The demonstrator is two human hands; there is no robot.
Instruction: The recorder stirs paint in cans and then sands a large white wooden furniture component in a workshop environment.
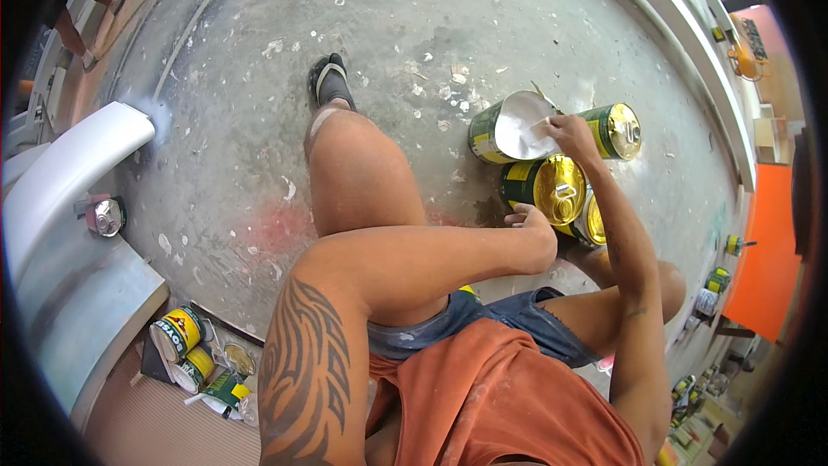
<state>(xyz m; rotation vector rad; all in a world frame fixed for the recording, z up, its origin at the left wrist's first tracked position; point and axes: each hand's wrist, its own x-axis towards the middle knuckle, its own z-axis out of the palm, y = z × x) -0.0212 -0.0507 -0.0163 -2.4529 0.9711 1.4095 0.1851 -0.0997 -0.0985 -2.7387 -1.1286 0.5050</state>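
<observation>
Right hand on a silver-faced can, left hand by a gold-topped can

The right hand reaches up over the cluster, its fingers closed at the right edge of the silver-faced can, which leans on the grey floor. Whether that bright round face is a lid or the inside cannot be told. The left hand is bent at the wrist, fingers loosely curled just beside the gold-topped can; its palm is hidden, so whether it holds anything cannot be told.

A second gold-topped can sits close to the first, partly behind the right forearm. Another can stands to the right of the right hand, its gold end facing right. The person's sandal rests farther ahead, on the left. Used tins are bunched at the lower left, below a pale curved panel.
</observation>
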